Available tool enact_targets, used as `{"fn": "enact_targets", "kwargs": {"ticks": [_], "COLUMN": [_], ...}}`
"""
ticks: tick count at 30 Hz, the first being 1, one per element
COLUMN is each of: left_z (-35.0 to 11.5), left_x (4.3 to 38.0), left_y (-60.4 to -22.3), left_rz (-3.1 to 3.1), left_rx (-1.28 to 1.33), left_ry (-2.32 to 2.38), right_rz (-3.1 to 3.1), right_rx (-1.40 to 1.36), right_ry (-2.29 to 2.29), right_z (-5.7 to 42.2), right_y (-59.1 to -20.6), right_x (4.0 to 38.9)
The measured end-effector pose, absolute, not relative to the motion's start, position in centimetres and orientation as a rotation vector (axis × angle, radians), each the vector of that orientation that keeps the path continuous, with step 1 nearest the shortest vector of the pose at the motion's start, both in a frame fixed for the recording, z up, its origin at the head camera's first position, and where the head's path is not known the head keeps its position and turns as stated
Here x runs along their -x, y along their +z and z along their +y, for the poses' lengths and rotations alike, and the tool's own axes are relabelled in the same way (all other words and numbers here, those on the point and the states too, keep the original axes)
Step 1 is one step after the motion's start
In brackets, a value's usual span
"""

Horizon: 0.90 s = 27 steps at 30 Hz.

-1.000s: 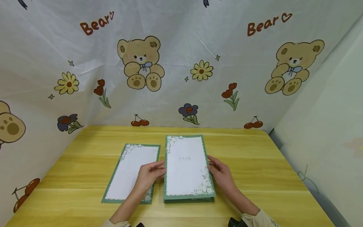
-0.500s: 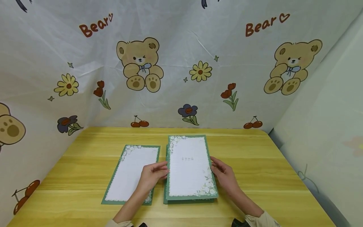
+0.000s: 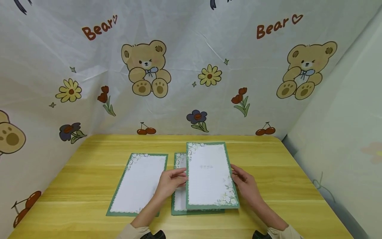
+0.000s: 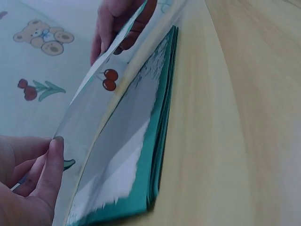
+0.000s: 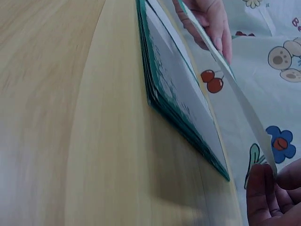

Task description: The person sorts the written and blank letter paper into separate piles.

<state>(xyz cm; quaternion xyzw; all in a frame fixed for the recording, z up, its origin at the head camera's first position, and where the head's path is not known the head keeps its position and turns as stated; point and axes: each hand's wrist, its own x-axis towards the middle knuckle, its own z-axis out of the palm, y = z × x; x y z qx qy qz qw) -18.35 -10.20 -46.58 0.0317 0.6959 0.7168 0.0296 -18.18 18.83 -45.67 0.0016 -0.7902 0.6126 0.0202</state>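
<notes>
Between my two hands is a sheet of paper [image 3: 209,182], white with a green border, floral corners and small faint writing in the middle. My left hand [image 3: 170,182] pinches its left edge, and my right hand [image 3: 247,185] pinches the right edge. Both wrist views show the sheet raised, with a gap over a stack of similar green-edged sheets [image 4: 124,165]. In the head view the held sheet covers most of that stack. Left of it, a separate bordered sheet [image 3: 140,179] lies flat, partly behind my left forearm.
The sheets lie on a yellow wood-grain table [image 3: 268,172]. A white cloth [image 3: 185,46] printed with bears, flowers and cherries hangs behind the table's far edge. Pale fabric [image 3: 343,132] hangs along the right side, with a thin cord [image 3: 323,187] near it.
Both hands have shifted right together, carrying the top sheet with them. The stack's left part now shows from beneath it. The separate sheet on the left has stayed put.
</notes>
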Motion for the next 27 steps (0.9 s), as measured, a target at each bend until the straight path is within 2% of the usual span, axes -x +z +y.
{"fn": "enact_targets", "kwargs": {"ticks": [18,27], "left_z": [-2.9,-0.2], "left_x": [19.3,19.5], "left_y": [-47.1,-46.9], "left_rz": [2.093,2.082], "left_rx": [-0.290,-0.393], "left_ry": [1.901,1.792], "right_rz": [-2.589,-2.670], "right_rx": [0.056,0.089], "right_ry": [1.563,1.441], "right_z": [26.7,29.0], "right_y": [-47.1,-46.7], "right_x": [17.0,16.6]}}
